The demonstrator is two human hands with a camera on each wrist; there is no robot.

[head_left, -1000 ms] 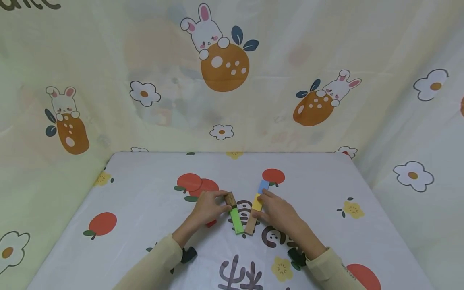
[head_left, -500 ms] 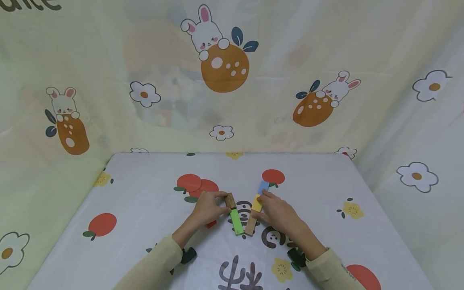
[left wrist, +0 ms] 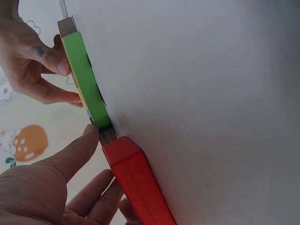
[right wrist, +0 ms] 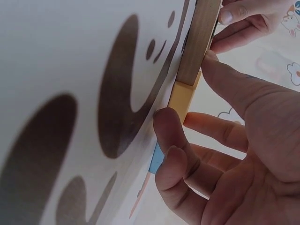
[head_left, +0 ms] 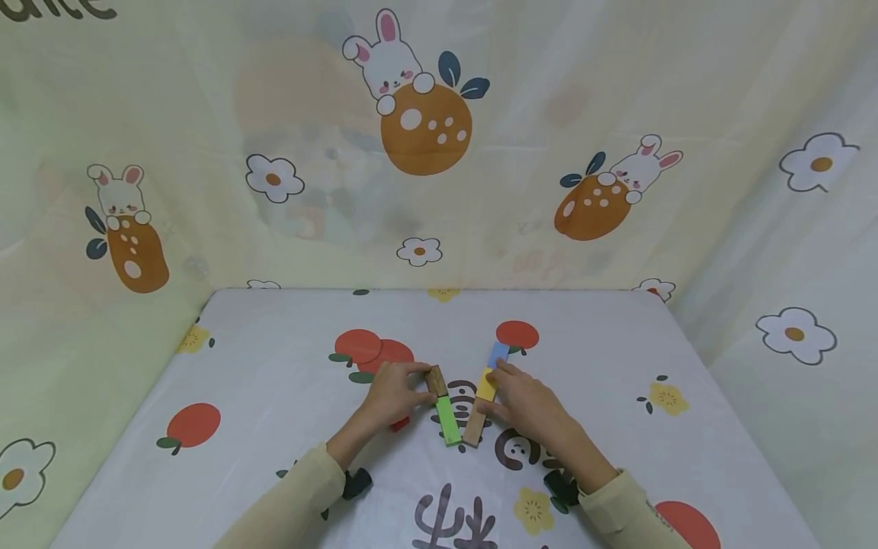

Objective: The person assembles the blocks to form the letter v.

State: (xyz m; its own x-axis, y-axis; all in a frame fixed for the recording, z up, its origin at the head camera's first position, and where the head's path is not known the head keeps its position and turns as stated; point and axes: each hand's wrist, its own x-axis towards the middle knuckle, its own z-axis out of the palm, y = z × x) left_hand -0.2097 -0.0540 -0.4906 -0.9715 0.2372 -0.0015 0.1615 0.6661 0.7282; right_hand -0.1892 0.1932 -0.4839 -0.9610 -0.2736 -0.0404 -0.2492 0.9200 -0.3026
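In the head view two rows of blocks lie on the table, their near ends close together in a V. The left row has a dark brown block [head_left: 435, 380] beyond a green block [head_left: 449, 420]. My left hand [head_left: 392, 395] pinches the brown block, its thumb by the joint with the green one. The right row runs blue block [head_left: 498, 351], yellow block [head_left: 485, 385], tan block [head_left: 474, 425]. Bent fingers of my right hand [head_left: 531, 396] hold this row at the yellow block, the thumb near the tan joint. A red block [left wrist: 140, 180] sits beside my left hand.
The white tablecloth [head_left: 274, 457] carries printed fruit, flowers and dark figures. A patterned curtain [head_left: 507, 221] stands behind the table and along both sides. A small dark object [head_left: 357, 483] sits at the left cuff, another dark object [head_left: 561, 488] at the right cuff.
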